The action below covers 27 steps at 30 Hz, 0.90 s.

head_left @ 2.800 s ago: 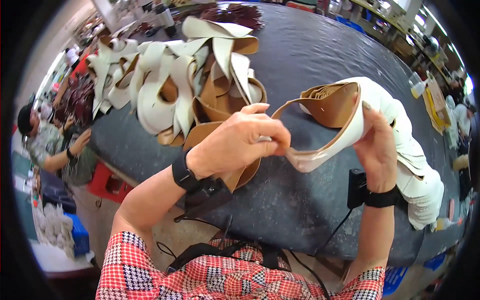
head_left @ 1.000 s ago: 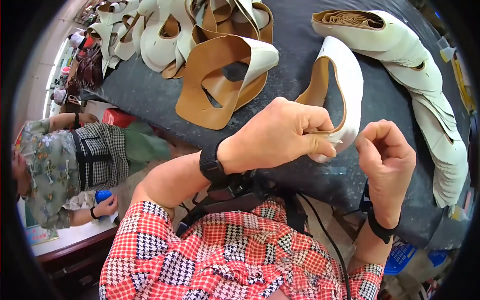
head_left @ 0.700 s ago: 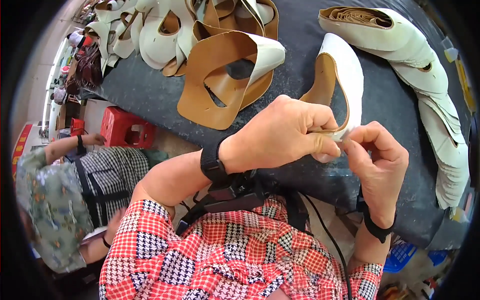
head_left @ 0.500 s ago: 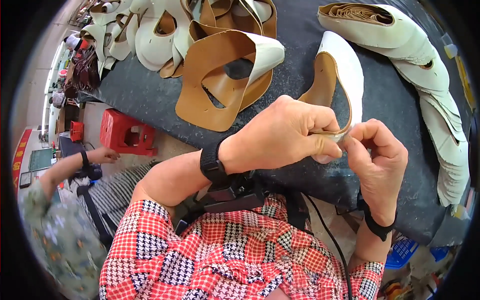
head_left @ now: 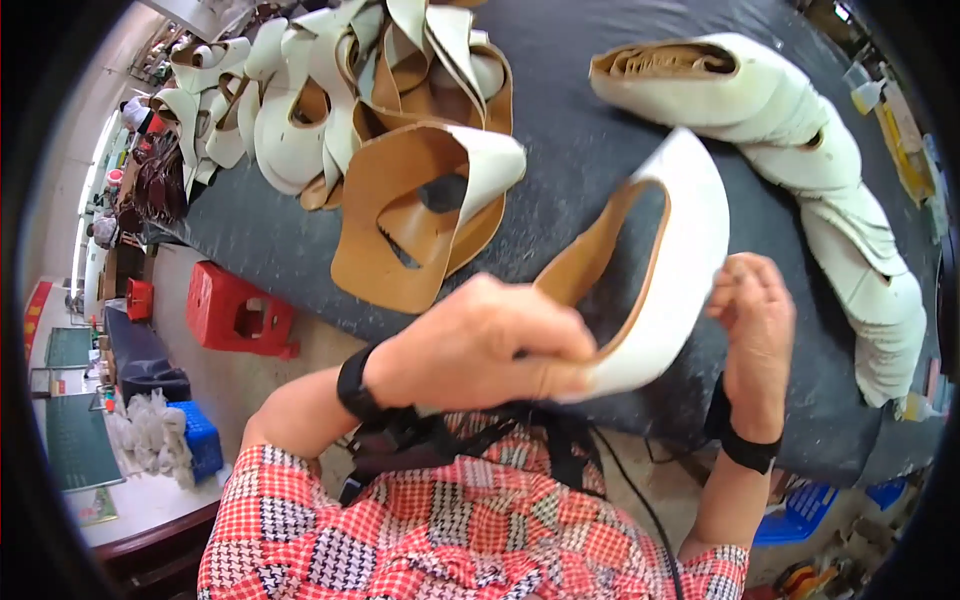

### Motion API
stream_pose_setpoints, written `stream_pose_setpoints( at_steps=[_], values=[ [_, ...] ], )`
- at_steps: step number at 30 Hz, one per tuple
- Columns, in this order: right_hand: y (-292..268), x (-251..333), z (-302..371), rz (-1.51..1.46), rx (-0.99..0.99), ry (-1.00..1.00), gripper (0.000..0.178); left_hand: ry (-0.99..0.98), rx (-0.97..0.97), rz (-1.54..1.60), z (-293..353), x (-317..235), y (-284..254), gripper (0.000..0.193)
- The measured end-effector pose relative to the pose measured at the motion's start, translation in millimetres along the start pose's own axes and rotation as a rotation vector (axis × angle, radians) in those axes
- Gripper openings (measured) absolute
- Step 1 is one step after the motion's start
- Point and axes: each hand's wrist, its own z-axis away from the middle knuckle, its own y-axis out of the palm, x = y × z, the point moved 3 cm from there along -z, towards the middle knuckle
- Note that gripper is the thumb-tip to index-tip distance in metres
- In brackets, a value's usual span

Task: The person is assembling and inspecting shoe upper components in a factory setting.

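White pc (head_left: pixel 690 250), in L hand (head_left: pixel 480 345), nr R (head_left: pixel 756 335)

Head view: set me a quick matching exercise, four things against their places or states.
Things
1. Bare left hand
2. Bare right hand
3. Curved row of overlapping white pieces
4. Red plastic stool

Places or states
A. Beyond the left edge of the dark-topped table
B. Gripping a white, tan-lined looped piece
C. On the table's right-hand part
D. Curled, right of that looped piece

Pairs: 1-B, 2-D, 3-C, 4-A
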Motion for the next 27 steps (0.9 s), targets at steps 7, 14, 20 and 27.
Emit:
stream_pose_setpoints(
  at_steps=[7, 14, 20, 27],
  values=[
    [37.6, 7.2, -34.0, -0.593, 0.357, 0.351, 0.034, 0.210, 0.148, -0.053, 8.2, -30.5, 13.1, 0.017],
    [52.3, 90.1, -105.3, -0.461, 0.337, -0.110, 0.039, 0.431, -0.061, -0.514, -25.1, -28.3, -56.5, 0.010],
    [16.0, 45.7, -210.8, -0.335, 0.039, -0.132, 0.036, 0.201, 0.003, -0.715, -136.6, 93.5, -103.2, 0.004],
    [-32.8, -9.9, -211.2, -0.062, -0.313, -0.017, 0.011, 0.348, -0.036, -0.608, -203.2, 173.1, -81.6, 0.017]
  ],
)
